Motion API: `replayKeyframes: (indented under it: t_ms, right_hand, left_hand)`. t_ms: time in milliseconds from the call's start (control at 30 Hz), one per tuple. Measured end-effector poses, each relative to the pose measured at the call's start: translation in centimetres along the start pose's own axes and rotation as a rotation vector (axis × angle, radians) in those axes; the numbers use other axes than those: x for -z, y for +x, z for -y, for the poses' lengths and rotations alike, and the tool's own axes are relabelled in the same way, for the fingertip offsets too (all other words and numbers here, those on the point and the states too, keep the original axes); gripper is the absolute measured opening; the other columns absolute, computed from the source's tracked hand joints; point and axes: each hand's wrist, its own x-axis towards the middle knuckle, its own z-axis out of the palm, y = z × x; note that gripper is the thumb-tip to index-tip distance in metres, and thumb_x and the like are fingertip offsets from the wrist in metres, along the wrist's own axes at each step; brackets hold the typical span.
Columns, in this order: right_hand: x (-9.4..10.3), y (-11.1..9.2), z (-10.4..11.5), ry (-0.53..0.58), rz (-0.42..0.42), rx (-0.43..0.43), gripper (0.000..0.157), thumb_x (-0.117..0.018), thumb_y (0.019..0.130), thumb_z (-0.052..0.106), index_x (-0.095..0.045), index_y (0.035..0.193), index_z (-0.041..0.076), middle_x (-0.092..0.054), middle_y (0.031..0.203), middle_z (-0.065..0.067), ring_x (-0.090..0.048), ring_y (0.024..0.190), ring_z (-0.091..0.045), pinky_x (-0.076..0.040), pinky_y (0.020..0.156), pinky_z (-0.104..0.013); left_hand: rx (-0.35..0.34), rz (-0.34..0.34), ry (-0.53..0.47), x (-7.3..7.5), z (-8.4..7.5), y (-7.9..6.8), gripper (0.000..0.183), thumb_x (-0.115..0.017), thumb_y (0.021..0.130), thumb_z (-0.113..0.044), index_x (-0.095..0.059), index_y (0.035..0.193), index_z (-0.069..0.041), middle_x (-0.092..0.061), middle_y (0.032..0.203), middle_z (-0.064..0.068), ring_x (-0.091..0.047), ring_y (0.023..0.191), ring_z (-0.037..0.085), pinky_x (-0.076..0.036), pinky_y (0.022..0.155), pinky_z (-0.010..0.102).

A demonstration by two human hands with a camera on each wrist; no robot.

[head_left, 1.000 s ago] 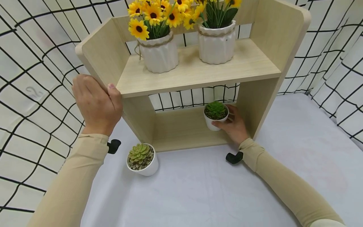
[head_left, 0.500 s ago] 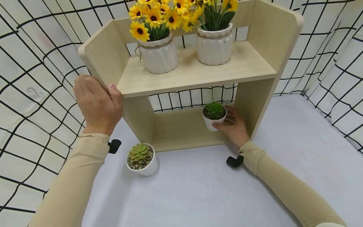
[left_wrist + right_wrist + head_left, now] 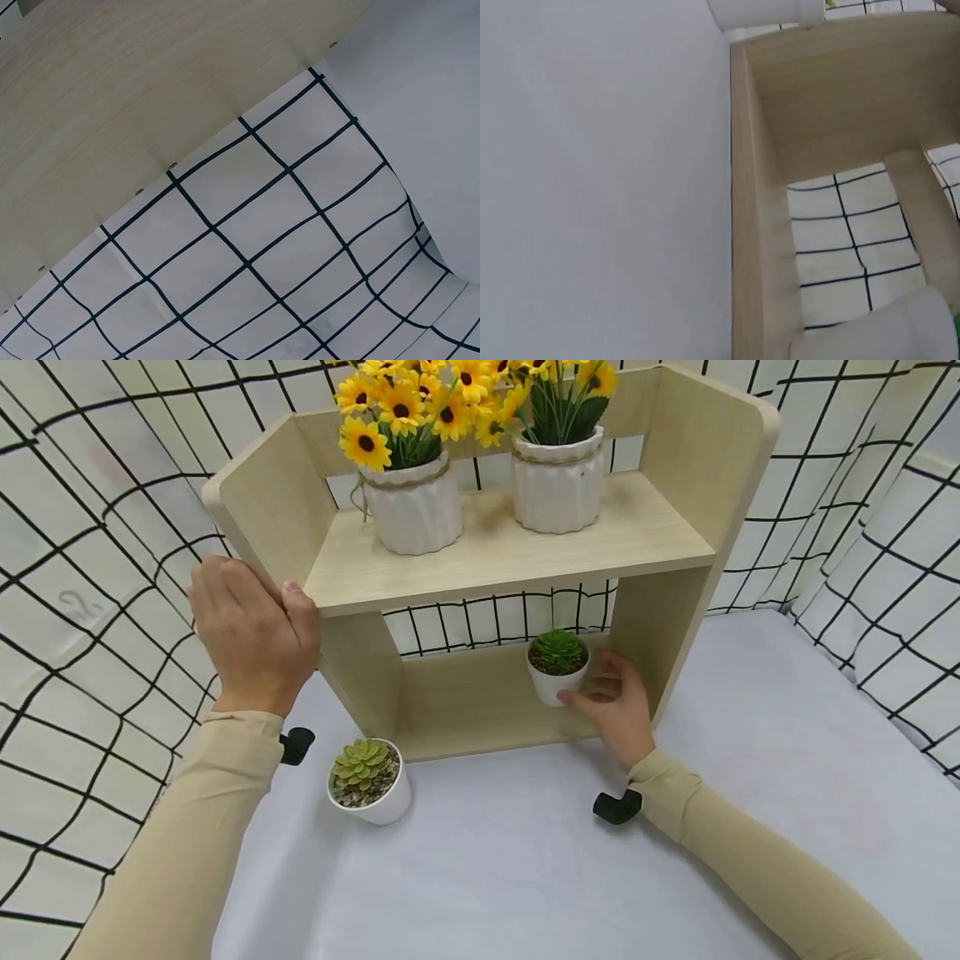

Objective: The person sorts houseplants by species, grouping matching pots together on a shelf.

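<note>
In the head view my left hand (image 3: 255,635) grips the left side panel of a light wooden shelf unit (image 3: 510,581), thumb on the front edge. My right hand (image 3: 618,706) is inside the lower compartment, beside a dark green potted succulent (image 3: 557,664) in a white pot standing on the bottom board. The thumb lies close against the pot's lower right side, while the fingers are spread away from it. That white pot (image 3: 892,334) also shows at the bottom of the right wrist view. A lighter green potted succulent (image 3: 371,781) stands on the white cloth, before the shelf's left corner.
Two white ceramic pots of yellow sunflowers, a left sunflower pot (image 3: 416,510) and a right sunflower pot (image 3: 558,485), stand on the upper board. Black wire mesh (image 3: 817,485) backed by white sheeting surrounds the shelf. White cloth (image 3: 480,860) covers the table.
My right hand's fingers have come off the succulent's pot and moved slightly right. The pot stays on the bottom board. My left hand keeps its grip; the whole view has shifted slightly.
</note>
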Motion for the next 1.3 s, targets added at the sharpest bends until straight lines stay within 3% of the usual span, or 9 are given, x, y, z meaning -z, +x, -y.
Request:
replayKeyframes:
  t_ms: [200, 400, 567, 733, 900, 1000, 1167, 1300]
  right_hand:
    - [-1.4, -1.1, 1.2, 0.089, 0.005, 0.023, 0.077, -0.084, 0.081, 0.009, -0.042, 0.145, 0.004, -0.053, 0.133, -0.01, -0.061, 0.113, -0.025, -0.054, 0.092, -0.026]
    - [-3.3, -2.2, 2.3, 0.167, 0.03, 0.074, 0.073, -0.082, 0.08, 0.0, -0.043, 0.141, 0.001, -0.051, 0.13, -0.019, -0.059, 0.111, -0.035, -0.053, 0.085, -0.022]
    - [-5.1, -3.0, 3.0, 0.196, 0.076, 0.103, 0.074, -0.082, 0.079, -0.003, -0.043, 0.141, 0.0, -0.049, 0.132, -0.021, -0.058, 0.108, -0.029, -0.053, 0.086, -0.024]
    - [-6.8, -3.9, 3.5, 0.155, 0.165, 0.163, 0.075, -0.083, 0.078, 0.0, -0.044, 0.142, 0.0, -0.052, 0.134, -0.015, -0.056, 0.113, -0.035, -0.053, 0.088, -0.025]
    - [-8.7, -4.9, 3.3, 0.074, 0.269, 0.302, 0.081, -0.089, 0.073, 0.004, -0.045, 0.14, -0.001, -0.052, 0.14, -0.018, -0.056, 0.118, -0.045, -0.054, 0.091, -0.03]
    - [-9.8, -5.3, 3.3, 0.055, 0.327, 0.36, 0.084, -0.093, 0.068, 0.006, -0.048, 0.139, 0.002, -0.053, 0.141, -0.017, -0.058, 0.117, -0.041, -0.055, 0.092, -0.033]
    - [-11.5, -5.9, 3.6, 0.041, 0.403, 0.395, 0.09, -0.095, 0.065, 0.01, -0.049, 0.142, 0.006, -0.053, 0.14, -0.014, -0.06, 0.118, -0.034, -0.057, 0.093, -0.035]
    - [-12.7, -6.1, 3.6, 0.044, 0.457, 0.396, 0.093, -0.096, 0.065, 0.012, -0.048, 0.144, 0.007, -0.053, 0.14, -0.015, -0.06, 0.12, -0.036, -0.057, 0.094, -0.033]
  left_hand:
    - [0.002, -0.012, -0.016, -0.1, 0.1, 0.0, 0.046, -0.032, 0.094, -0.03, -0.046, 0.103, 0.013, -0.045, 0.098, 0.034, -0.035, 0.087, 0.047, -0.026, 0.082, 0.057]
    - [0.002, -0.002, -0.021, -0.2, 0.1, 0.1, 0.044, -0.033, 0.094, -0.03, -0.046, 0.103, 0.012, -0.046, 0.097, 0.034, -0.036, 0.088, 0.047, -0.026, 0.083, 0.056]
    - [0.0, 0.004, -0.016, -0.1, 0.2, 0.0, 0.045, -0.032, 0.094, -0.031, -0.045, 0.103, 0.011, -0.047, 0.097, 0.033, -0.037, 0.088, 0.047, -0.027, 0.083, 0.056]
    - [0.0, -0.001, -0.021, -0.1, 0.3, 0.0, 0.045, -0.033, 0.094, -0.031, -0.045, 0.102, 0.011, -0.046, 0.097, 0.034, -0.037, 0.088, 0.047, -0.027, 0.083, 0.056]
    - [-0.002, -0.006, -0.015, -0.2, 0.3, 0.1, 0.045, -0.032, 0.093, -0.031, -0.045, 0.102, 0.011, -0.046, 0.096, 0.033, -0.037, 0.087, 0.047, -0.027, 0.083, 0.056]
    - [-0.007, -0.01, -0.013, -0.2, 0.3, 0.1, 0.045, -0.032, 0.093, -0.031, -0.045, 0.101, 0.011, -0.045, 0.095, 0.033, -0.036, 0.086, 0.047, -0.027, 0.082, 0.057]
    - [-0.005, -0.016, -0.024, -0.3, 0.3, 0.2, 0.045, -0.032, 0.093, -0.031, -0.045, 0.101, 0.011, -0.045, 0.095, 0.033, -0.036, 0.086, 0.047, -0.027, 0.083, 0.056]
    - [-0.006, -0.006, -0.02, -0.2, 0.3, 0.1, 0.046, -0.032, 0.093, -0.032, -0.045, 0.101, 0.011, -0.045, 0.095, 0.032, -0.036, 0.086, 0.046, -0.027, 0.083, 0.056]
